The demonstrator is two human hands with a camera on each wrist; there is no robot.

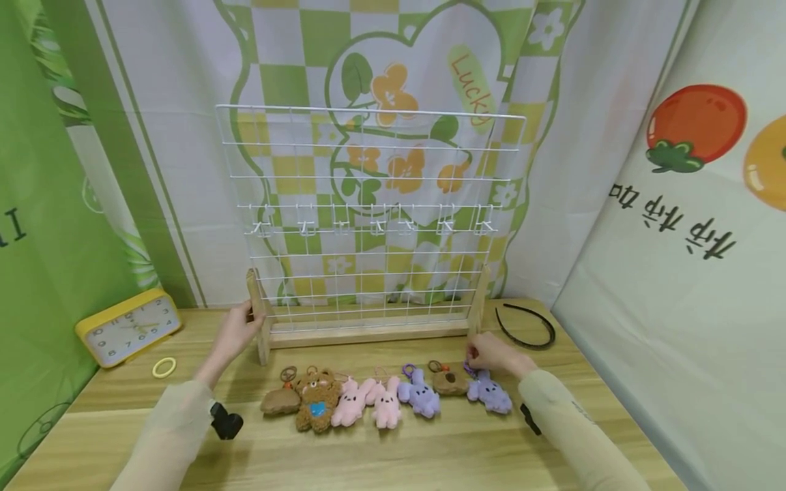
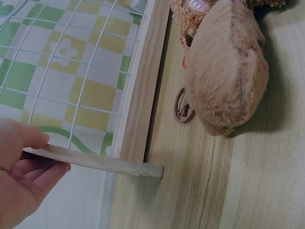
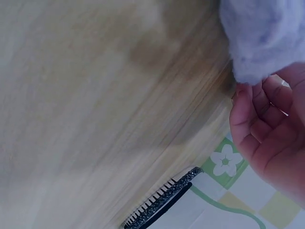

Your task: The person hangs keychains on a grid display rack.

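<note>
A white wire grid rack [image 1: 368, 256] stands on wooden feet at the back of the table, with several white hooks [image 1: 377, 228] along one row. My left hand [image 1: 241, 326] grips its left wooden upright [image 2: 95, 161], thumb on one face and fingers on the other. At the right end of a row of plush keychains, my right hand [image 1: 494, 354] pinches the purple ring of a purple rabbit plush keychain [image 1: 489, 393]; the fingertips are partly hidden by the plush in the right wrist view. Along the row lie another purple rabbit [image 1: 424, 395], two pink rabbits [image 1: 387, 404], a brown bear [image 1: 317, 402] and brown plushes [image 1: 280, 402].
A yellow clock [image 1: 130, 329] leans at the far left, with a yellow ring [image 1: 164, 368] before it. Behind the right hand lies a black toothed headband [image 1: 533, 334]. Patterned curtains [image 1: 282, 41] hang close behind the rack.
</note>
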